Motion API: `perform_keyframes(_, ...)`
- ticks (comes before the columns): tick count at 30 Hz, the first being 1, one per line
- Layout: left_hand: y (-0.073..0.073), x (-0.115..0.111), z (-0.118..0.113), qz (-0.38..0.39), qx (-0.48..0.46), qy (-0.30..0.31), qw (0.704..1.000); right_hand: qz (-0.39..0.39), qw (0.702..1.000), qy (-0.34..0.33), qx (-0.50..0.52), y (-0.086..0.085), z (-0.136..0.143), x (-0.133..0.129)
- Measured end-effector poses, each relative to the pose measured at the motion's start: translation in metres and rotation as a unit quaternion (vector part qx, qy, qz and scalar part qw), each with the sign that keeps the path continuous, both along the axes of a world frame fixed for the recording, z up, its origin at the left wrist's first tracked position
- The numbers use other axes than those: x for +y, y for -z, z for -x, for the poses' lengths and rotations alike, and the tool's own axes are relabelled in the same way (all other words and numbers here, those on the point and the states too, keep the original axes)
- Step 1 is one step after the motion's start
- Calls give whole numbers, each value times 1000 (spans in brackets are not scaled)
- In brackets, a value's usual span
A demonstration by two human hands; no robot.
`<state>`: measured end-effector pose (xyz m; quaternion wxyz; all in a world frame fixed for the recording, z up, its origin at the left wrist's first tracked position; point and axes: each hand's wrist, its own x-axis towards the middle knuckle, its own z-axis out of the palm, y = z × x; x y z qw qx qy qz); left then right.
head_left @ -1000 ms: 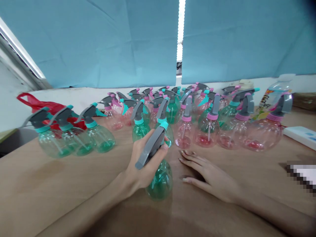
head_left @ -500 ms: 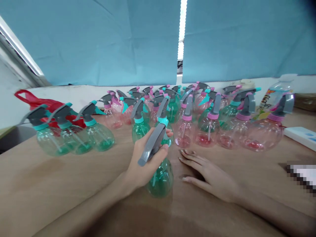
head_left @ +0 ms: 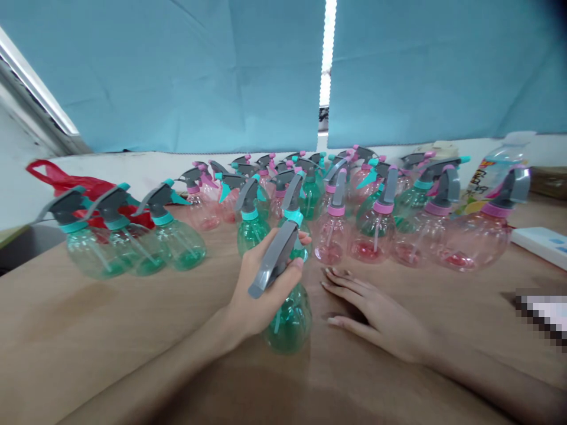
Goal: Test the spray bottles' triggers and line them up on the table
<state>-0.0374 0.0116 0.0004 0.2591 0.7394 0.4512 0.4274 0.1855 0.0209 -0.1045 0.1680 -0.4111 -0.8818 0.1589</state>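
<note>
My left hand point(head_left: 261, 283) is wrapped round the neck of a green spray bottle point(head_left: 290, 324), just below its grey head. The bottle stands upright on the wooden table point(head_left: 146, 354), its nozzle facing away from me; the hand hides its collar. Palm down on the table to the right lies my right hand point(head_left: 376, 316), fingers spread and nothing in it. Past its fingertips is a row of pink spray bottles point(head_left: 330, 242) with grey and pink heads. Behind the held bottle stands another green spray bottle point(head_left: 252, 230), close by.
Three green spray bottles point(head_left: 179, 245) stand at left before a red plastic bag point(head_left: 84, 186). More green and pink ones crowd the back. To the right are a large clear bottle point(head_left: 496, 168), a white box point(head_left: 540, 245) and a pixelated flat object point(head_left: 547, 313).
</note>
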Motion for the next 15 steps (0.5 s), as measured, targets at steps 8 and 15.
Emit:
perform_keyframes(8, -1, -1, -1, -3, -2, -10, 1000, -3, 1000, -2, 14, 2, -1, 0)
perform_keyframes(15, -1, 0, -1, 4, 3, -10, 1000, 3, 1000, 0, 7, 1, -1, 0)
